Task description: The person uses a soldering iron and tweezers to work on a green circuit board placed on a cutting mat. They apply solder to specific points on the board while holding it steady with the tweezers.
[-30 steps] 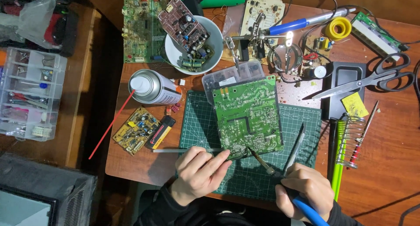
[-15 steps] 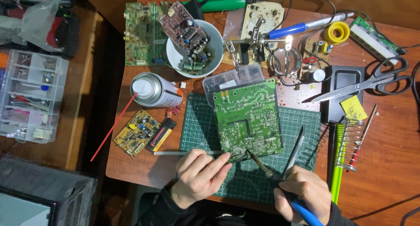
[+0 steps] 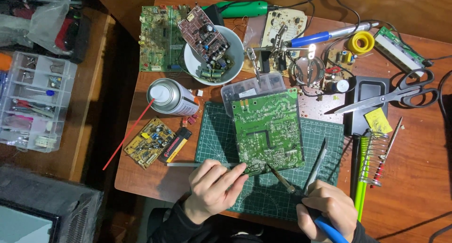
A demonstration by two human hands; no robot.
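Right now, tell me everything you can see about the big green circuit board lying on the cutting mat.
The large green circuit board lies flat, solder side up, showing pale traces and many small silvery joints. It is roughly rectangular and slightly rotated, resting on the green gridded cutting mat, its top edge overlapping a clear plastic box. The left hand steadies its lower left corner, and the soldering iron held in the right hand touches its lower edge.
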